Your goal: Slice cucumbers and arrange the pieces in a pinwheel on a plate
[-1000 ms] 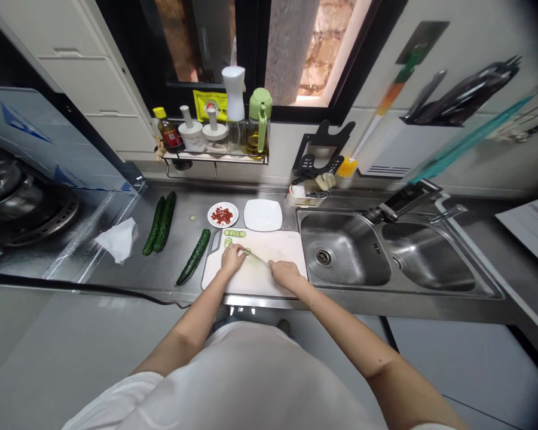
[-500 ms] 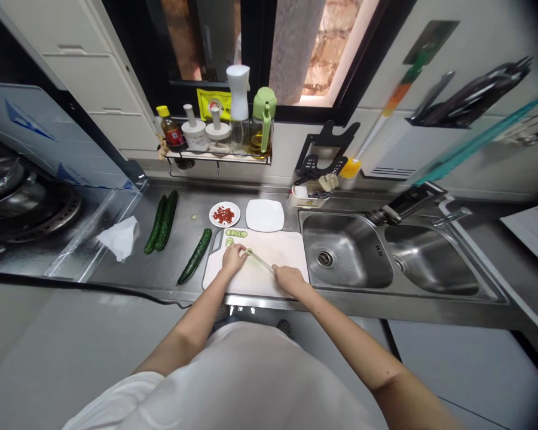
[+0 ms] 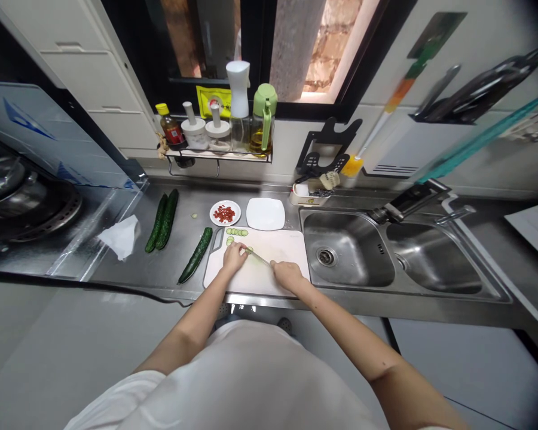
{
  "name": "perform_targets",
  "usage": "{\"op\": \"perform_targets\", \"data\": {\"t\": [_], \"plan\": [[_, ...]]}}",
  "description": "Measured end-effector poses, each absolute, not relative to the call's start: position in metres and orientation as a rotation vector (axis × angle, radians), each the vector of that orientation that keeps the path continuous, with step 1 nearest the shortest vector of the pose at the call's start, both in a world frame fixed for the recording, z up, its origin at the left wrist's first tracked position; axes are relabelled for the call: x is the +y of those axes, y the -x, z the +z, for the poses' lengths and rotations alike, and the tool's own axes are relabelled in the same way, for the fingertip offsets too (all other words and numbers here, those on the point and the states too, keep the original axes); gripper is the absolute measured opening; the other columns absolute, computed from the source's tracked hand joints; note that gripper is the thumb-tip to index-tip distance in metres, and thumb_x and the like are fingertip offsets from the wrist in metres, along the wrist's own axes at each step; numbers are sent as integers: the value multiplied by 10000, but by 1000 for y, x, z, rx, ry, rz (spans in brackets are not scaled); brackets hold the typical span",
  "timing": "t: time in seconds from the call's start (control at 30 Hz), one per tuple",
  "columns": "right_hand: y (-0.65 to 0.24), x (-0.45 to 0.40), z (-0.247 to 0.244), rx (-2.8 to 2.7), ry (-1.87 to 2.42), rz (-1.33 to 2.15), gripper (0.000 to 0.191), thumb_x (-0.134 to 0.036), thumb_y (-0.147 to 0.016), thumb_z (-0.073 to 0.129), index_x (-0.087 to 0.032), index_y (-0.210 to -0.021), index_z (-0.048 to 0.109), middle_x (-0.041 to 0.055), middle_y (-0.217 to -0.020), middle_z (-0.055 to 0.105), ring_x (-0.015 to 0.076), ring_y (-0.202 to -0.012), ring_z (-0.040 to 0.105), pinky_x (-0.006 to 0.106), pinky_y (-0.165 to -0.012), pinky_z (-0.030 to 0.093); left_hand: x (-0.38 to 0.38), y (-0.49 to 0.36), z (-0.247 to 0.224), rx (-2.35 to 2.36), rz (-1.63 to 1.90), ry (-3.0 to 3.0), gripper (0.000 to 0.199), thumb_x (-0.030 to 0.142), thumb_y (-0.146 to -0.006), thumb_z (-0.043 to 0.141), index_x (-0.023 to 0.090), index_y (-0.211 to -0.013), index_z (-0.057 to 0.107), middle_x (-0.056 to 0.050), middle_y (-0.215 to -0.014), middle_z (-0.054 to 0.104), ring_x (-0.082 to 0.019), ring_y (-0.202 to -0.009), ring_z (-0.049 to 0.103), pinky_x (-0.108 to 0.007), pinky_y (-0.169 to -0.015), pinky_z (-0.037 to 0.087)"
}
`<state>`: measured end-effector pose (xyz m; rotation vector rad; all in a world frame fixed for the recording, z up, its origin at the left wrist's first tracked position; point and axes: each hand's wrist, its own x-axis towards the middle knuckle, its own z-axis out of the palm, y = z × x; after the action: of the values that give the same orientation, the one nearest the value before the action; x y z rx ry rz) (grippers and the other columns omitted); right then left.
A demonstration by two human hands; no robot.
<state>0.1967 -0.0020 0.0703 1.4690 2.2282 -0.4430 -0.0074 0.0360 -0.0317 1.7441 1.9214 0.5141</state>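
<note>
My right hand (image 3: 287, 276) is closed around the handle of a knife (image 3: 260, 258), its blade pointing up and left over the white cutting board (image 3: 278, 245). At the blade's tip, the fingers of my left hand (image 3: 235, 258) pinch a cucumber slice (image 3: 249, 250). Above my left hand, several cucumber slices (image 3: 237, 232) overlap in a row along the board's top edge. Another small group of slices (image 3: 229, 240) lies just below that row. A whole cucumber (image 3: 195, 255) rests on the counter left of the board.
Two more cucumbers (image 3: 161, 221) and a crumpled white paper (image 3: 121, 237) lie to the left. Behind the board stand a plate of chopped red pieces (image 3: 225, 213) and a white square plate (image 3: 265, 213). A double sink (image 3: 347, 251) adjoins on the right; a condiment rack (image 3: 219, 156) hangs above.
The camera view has shifted slightly. Both hands stay in nearly the same place, with the knife and slice still between them.
</note>
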Motion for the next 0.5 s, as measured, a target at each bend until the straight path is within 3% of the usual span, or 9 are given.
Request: {"op": "perform_targets", "data": {"t": [0.33, 0.5], "plan": [[-203, -8, 69, 2188, -1483, -460, 386, -71, -896, 343, -156, -1229, 518, 176, -1038, 688, 254, -1032, 649, 334, -789, 459, 36, 7, -30, 1923, 497, -1772, 180, 298, -806, 624, 214, -963, 652, -54, -940, 597, -208, -951, 564, -305, -867, 432], [-208, -15, 70, 2152, -1489, -511, 368, -89, -905, 336, -160, -1222, 509, 168, -1034, 687, 242, -1026, 646, 310, -773, 442, 34, 5, -29, 1934, 497, -1774, 253, 307, -844, 579, 216, -1071, 642, -65, -982, 603, -210, -977, 558, -311, -897, 429]]}}
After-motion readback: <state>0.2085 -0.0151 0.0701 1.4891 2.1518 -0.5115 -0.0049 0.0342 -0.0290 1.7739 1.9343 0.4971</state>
